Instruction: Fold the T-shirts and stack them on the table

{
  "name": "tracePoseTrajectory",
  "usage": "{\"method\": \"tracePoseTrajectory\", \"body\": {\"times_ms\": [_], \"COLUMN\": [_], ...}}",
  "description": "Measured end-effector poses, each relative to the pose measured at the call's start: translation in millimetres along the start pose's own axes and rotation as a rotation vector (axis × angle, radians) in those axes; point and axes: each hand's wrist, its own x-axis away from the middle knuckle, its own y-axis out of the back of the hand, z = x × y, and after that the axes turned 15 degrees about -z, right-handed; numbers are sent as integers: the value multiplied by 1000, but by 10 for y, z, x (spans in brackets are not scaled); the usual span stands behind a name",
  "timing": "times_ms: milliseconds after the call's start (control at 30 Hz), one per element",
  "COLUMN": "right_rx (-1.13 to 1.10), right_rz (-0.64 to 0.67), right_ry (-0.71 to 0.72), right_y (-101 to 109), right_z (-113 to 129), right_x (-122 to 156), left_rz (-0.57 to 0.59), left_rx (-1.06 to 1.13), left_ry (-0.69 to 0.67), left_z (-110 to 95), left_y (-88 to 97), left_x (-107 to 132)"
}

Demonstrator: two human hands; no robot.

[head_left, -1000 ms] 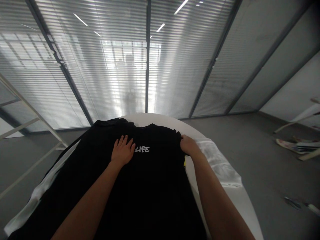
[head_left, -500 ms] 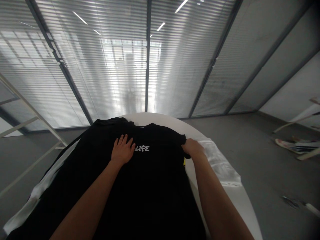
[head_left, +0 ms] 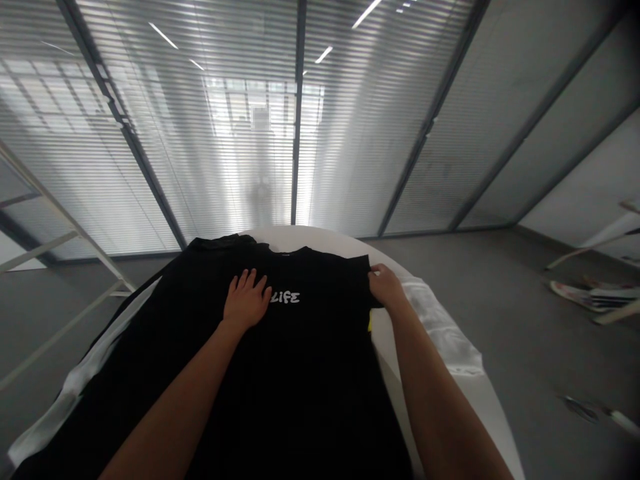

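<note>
dim grey room, soft backlight coming through the blinds [head_left: 345, 160], brightest near the middle, thin streaks of glare up high, black shirt [head_left: 300, 387] losing nearly all detail, frame bars [head_left: 299, 133] splayed by wide-angle distortion, upper-right corner darkened, floor [head_left: 505, 293] at right softly blurred

Left hand [head_left: 246, 299] rests on black shirt [head_left: 310, 360]; right hand [head_left: 386, 285] pinches its sleeve [head_left: 356, 279].

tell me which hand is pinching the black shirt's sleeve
The right hand: its grip is closed on the outer edge of the sleeve. The left hand instead lies flat on the black shirt, beside the white lettering.
</note>
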Motion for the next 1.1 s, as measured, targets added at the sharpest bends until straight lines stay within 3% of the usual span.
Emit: {"method": "tracePoseTrajectory", "body": {"times_ms": [167,367,500,733,800,900,1033,1100], "right_rx": [-226,-477,-758,-1085,-1082,-919,-751,-660], "right_rz": [-75,94,237,298,366,396,302,210], "right_ry": [-177,-382,-645,-965,-923,-729,-553,-385], "right_y": [0,120,214,313,278,167,7,-29], "right_z": [-50,-35,-21,34,70,100,66,34], "right_x": [-81,-52,-18,-34,1,59,65,37], "left_rz": [-3,-20,-19,-21,-27,-38,-30,-31], "left_rx": [5,-5,3,-5,-6,-9,-3,-1], "left_ry": [0,-7,-10,-7,-11,-17,-13,-11], "left_z": [3,9,11,-11,-12,-9,-7,-8], "left_y": [-12,-15,-21,7,11,9,5,6], "left_x": [3,9,12,12,11,11,11,11]}}
